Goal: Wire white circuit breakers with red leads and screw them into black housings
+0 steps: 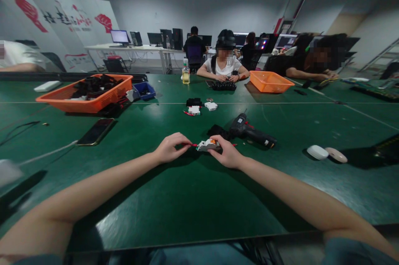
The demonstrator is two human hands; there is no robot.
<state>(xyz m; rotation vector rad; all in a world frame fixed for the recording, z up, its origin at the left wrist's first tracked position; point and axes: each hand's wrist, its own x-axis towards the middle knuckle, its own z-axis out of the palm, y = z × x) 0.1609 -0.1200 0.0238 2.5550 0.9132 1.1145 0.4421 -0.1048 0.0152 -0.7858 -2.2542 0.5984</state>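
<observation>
My right hand (227,153) grips a small white and grey circuit breaker (206,145) with an orange part, just above the green table. Pinched between the fingertips of my left hand (173,147) is a red wire (194,145), whose end meets the breaker's left side; how deep it sits I cannot tell. Another bit of red shows to the right of my right hand. Behind that hand lies a black cordless drill (249,130). Farther back are white breakers, one (194,110) with a red wire and one (211,106) beside it, near a black piece (193,102).
An orange basket (84,105) full of dark parts stands left, beside a blue bin (145,90). A phone (96,132) lies nearer. Across the table are a bottle (186,73), another orange basket (270,82) and a seated person (225,63). A white case (317,152) lies right.
</observation>
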